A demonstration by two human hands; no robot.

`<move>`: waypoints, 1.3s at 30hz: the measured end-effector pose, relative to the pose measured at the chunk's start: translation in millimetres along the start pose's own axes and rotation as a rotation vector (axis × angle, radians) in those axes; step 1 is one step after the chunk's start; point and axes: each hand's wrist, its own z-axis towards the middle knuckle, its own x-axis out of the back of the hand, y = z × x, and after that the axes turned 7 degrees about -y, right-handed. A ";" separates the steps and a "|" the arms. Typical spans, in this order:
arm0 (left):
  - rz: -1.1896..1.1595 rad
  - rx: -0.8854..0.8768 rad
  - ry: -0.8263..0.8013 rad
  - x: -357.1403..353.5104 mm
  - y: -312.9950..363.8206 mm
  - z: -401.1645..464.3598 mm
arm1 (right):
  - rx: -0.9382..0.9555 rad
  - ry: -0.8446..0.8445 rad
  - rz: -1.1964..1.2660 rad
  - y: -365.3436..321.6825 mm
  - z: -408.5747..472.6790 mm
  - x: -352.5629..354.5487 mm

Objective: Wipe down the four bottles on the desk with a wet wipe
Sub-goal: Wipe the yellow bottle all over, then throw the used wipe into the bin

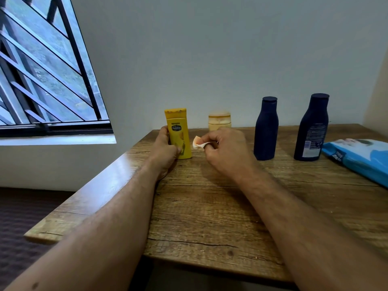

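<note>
A yellow Vaseline bottle [179, 133] stands upright at the back left of the wooden desk [210, 206]. My left hand [165, 148] grips its lower left side. Just right of it, my right hand [226, 148] pinches a small folded white wet wipe [198, 142], a short gap away from the bottle. Behind that hand a small pale yellow jar [219, 120] stands by the wall, partly hidden. Two dark blue bottles stand further right: a shorter one [266, 129] and a taller one [312, 127].
A blue wet-wipe pack [359, 158] lies at the desk's right edge. A grey wall runs along the back of the desk, with a barred window [42, 70] on the left. Dark floor [25, 217] lies beyond the left edge.
</note>
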 end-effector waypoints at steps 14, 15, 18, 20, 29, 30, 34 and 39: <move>0.522 0.081 0.442 -2.0 16.0 -45.2 | 0.000 -0.023 -0.026 0.4 -2.1 -0.2; 0.589 0.069 0.419 -0.5 18.5 -54.6 | -0.002 -0.035 -0.023 -0.2 -2.7 0.6; 0.763 0.021 0.329 7.1 29.9 -87.1 | -0.005 -0.079 -0.045 -8.0 -4.0 2.7; 0.855 0.022 0.286 16.3 35.0 -104.2 | -0.006 -0.089 -0.068 -17.1 -5.6 3.6; 1.109 0.053 0.287 95.3 67.8 -209.3 | 0.158 -0.146 -0.031 -121.4 -65.1 -11.1; 1.113 0.065 0.298 108.5 70.2 -225.1 | 0.180 -0.145 -0.028 -136.3 -72.3 -15.7; 1.171 0.104 0.348 154.9 65.7 -282.0 | 0.245 -0.187 0.000 -184.1 -95.8 -44.4; 1.149 0.206 0.384 197.3 28.0 -342.4 | 0.283 -0.319 -0.008 -222.0 -123.3 -101.9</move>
